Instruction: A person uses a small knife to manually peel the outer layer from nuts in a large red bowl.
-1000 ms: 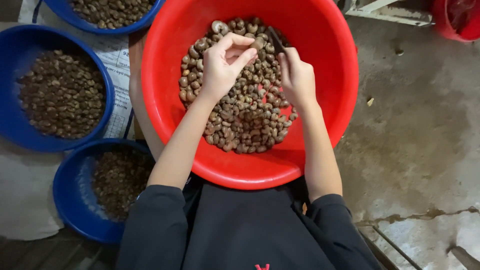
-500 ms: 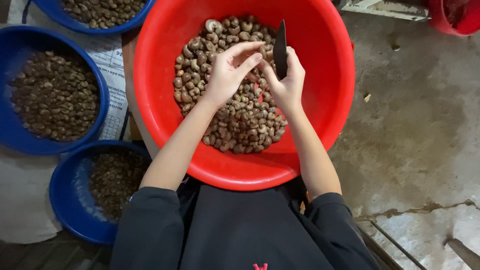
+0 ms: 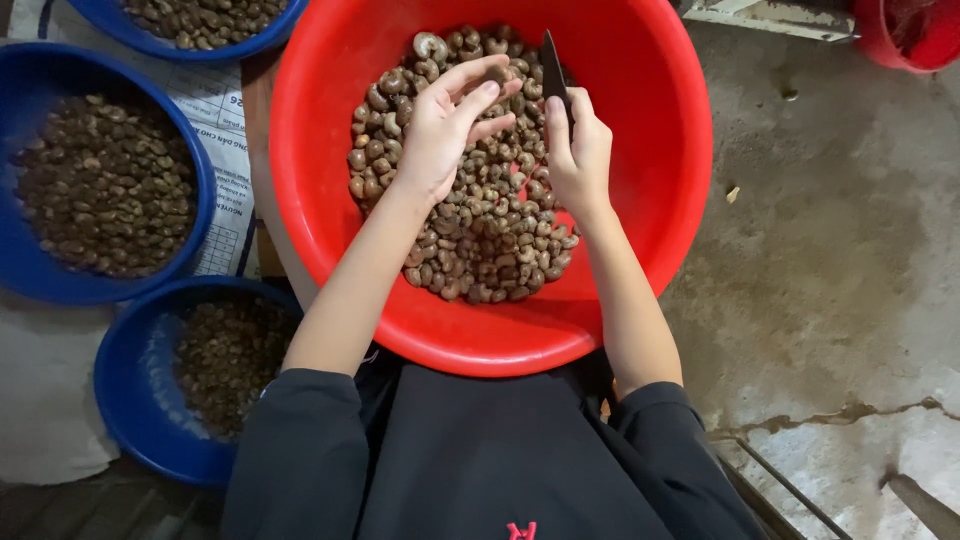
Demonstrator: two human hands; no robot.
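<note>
A large red basin [image 3: 640,200] sits in front of me, holding a heap of brown cashew nuts [image 3: 480,240]. My left hand [image 3: 445,125] hovers over the heap with fingers curled around one nut [image 3: 497,74] at the fingertips. My right hand [image 3: 578,150] is closed on a small dark knife [image 3: 553,75], blade pointing up and away from me, right beside the left fingertips.
Three blue bowls lie to the left: one [image 3: 30,260] with brown nuts, one [image 3: 130,400] near my knee with darker pieces, one [image 3: 150,25] at the top edge. Printed paper [image 3: 222,130] lies between them. Stained concrete floor [image 3: 830,260] spreads to the right.
Both hands drew together over the nuts. The knife blade came up into view in my right hand, and my left hand brought a nut toward it.
</note>
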